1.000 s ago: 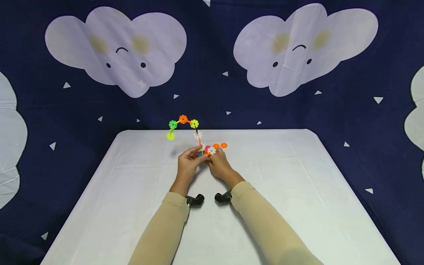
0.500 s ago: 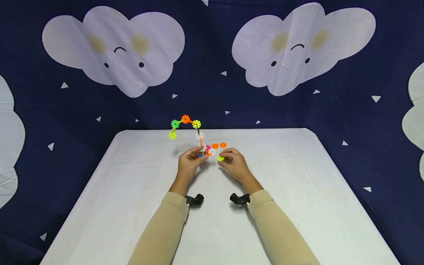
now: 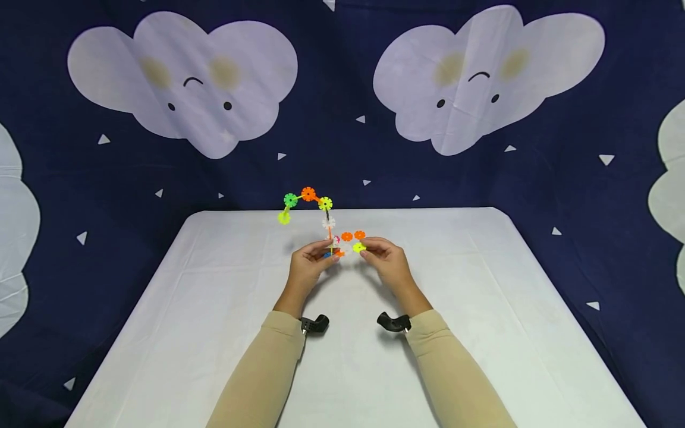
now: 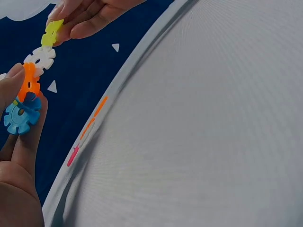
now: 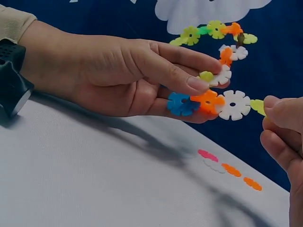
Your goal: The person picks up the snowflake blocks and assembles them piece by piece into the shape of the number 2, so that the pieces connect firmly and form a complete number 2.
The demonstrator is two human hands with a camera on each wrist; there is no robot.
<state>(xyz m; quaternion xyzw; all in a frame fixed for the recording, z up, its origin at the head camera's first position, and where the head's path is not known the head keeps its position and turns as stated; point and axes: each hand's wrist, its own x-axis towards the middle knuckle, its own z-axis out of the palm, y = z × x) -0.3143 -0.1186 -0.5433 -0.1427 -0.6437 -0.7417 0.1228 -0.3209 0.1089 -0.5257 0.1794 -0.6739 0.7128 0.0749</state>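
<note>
My left hand grips a chain of slotted plastic snowflake discs. Between its thumb and fingers are an orange disc and a blue disc, and a white disc sticks out to the right. The rest of the chain arches up and away, ending in a yellow-green disc at the left. With thumb and fingertips, my right hand pinches a yellow disc. Its edge meets the white disc's rim; how deep the slots engage is unclear.
Beyond the hands, loose discs lie flat on the white table: two orange ones, the nearer beside a white disc and a pink disc. A dark blue cloud-print cloth hangs behind the table's far edge.
My right hand came away from the chain to the right, now showing the yellow disc, then rose slightly with it to the white disc. The left hand's chain shifted a little right.
</note>
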